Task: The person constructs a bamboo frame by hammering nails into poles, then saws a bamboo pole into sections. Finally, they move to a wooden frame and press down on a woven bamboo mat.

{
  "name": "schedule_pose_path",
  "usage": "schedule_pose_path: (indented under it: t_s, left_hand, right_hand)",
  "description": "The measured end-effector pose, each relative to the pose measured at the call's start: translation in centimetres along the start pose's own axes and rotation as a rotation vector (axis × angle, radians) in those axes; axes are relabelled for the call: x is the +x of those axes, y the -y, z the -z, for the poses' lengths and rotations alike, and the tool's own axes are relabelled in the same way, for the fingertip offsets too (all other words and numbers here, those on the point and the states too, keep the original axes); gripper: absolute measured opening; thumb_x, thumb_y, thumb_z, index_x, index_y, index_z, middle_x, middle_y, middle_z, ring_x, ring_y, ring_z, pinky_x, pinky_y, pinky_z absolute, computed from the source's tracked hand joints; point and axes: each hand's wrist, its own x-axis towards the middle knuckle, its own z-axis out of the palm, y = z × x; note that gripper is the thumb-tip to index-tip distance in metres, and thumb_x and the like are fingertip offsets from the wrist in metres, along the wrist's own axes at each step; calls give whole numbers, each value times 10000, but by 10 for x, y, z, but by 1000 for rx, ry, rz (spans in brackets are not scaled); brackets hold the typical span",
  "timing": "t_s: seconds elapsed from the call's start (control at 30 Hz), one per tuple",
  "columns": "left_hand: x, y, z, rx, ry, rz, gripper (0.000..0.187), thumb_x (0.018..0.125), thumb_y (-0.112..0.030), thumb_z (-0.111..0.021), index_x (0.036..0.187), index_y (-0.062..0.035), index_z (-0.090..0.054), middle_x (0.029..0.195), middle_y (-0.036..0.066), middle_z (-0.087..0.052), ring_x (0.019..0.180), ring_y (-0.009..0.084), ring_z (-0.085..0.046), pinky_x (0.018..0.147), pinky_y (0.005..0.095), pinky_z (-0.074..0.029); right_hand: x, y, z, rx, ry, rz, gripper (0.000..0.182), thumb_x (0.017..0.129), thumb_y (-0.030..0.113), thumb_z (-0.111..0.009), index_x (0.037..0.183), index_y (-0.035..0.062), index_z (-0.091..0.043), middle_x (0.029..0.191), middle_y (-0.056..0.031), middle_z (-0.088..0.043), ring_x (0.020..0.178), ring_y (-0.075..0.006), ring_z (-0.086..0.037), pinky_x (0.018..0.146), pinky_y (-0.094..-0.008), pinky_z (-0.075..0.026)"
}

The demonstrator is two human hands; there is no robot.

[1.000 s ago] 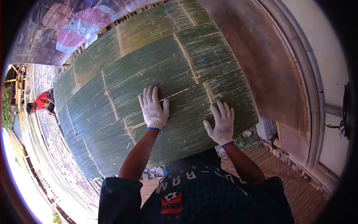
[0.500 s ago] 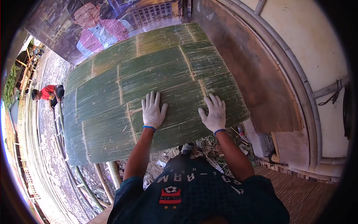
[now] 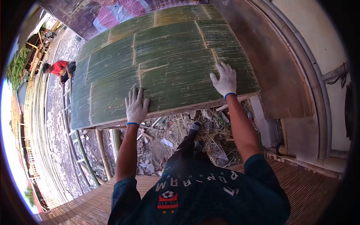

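A broad panel of flattened green bamboo strips (image 3: pixel 176 71) lies in front of me, marked by pale joint lines. My left hand (image 3: pixel 136 107), in a white knit glove with a blue cuff, rests on the panel near its front edge, fingers stretched out. Farther right, my right hand (image 3: pixel 225 79), gloved the same way, lies on the panel near its right front corner with the fingers spread. Neither hand is wrapped around anything. A short pale raised splinter or strip (image 3: pixel 154 68) shows on the surface between the hands.
Debris and dry scraps (image 3: pixel 168 131) cover the ground around my foot. At left, a person in a red shirt (image 3: pixel 60 68) crouches beside bamboo poles (image 3: pixel 80 157). A brown board wall (image 3: pixel 255 56) borders the panel's right side, and a printed banner (image 3: pixel 75 18) hangs behind.
Both hands now sit closer to the panel's front edge and farther apart, the left one shifted left. My view has tilted, showing the edge and more ground below it.
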Motion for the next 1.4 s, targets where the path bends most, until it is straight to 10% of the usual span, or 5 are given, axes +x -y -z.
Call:
schedule_pose_path:
  t_s: [0.3,0.73,1.4]
  left_hand:
    - [-40,24,13,-13,41,40,665,1063,-467,-535,1613,-106,-438,1673,232,-377,1558,453,-308,1270,597,-210]
    - [31,71,0,9,21,68,667,1068,-516,-507,1619,-148,-431,1689,218,-365,1573,451,-293,1267,634,-208]
    - [37,139,19,-407,22,-437,608,1023,-479,-587,1455,-52,-596,1563,202,-522,1499,413,-408,1264,589,-243]
  right_hand:
    - [-12,5,7,-176,169,-23,682,1059,572,-492,1614,178,-437,1690,-128,-383,1561,-361,-330,1274,-585,-256]
    - [-40,134,-14,36,3,22,665,982,509,-629,1484,83,-527,1544,-185,-500,1470,-414,-417,1189,-670,-312]
    - [-40,224,-32,-9,-8,-24,473,1020,328,-665,1434,101,-639,1539,-119,-583,1439,-356,-503,1226,-471,-376]
